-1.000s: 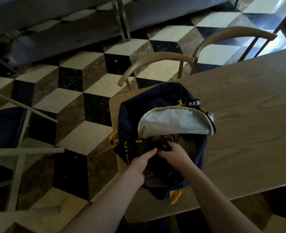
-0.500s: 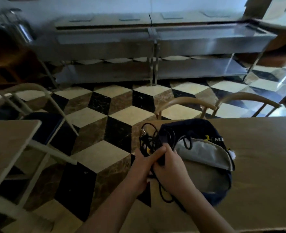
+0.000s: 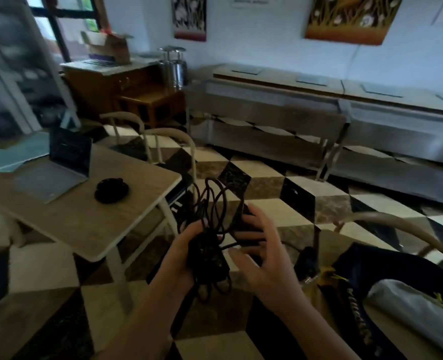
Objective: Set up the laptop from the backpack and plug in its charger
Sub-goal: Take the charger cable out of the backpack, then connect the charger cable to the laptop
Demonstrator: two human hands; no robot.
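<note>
I hold the black charger point(image 3: 207, 252) up in front of me, over the checkered floor point(image 3: 280, 196). My left hand point(image 3: 182, 258) grips the thick bundle, with fingers curled round it. My right hand point(image 3: 260, 258) is just beside it with fingers spread. It touches the cord, but the picture is too blurry to tell if it pinches it. Cord loops stick up above my hands.

A moment ago both hands were pressed close together on the cord, right at the mouth of the backpack point(image 3: 387, 289). Now they are a little apart, and the charger is all the way out of the bag. The backpack lies open on the table at the lower right, well away from my hands.

My head has turned left and up too. Now I can see a small table point(image 3: 90, 224) with an open laptop point(image 3: 56, 167) on it. A black round thing point(image 3: 111, 190) lies near the laptop. Before, I saw only a corner of that table.
</note>
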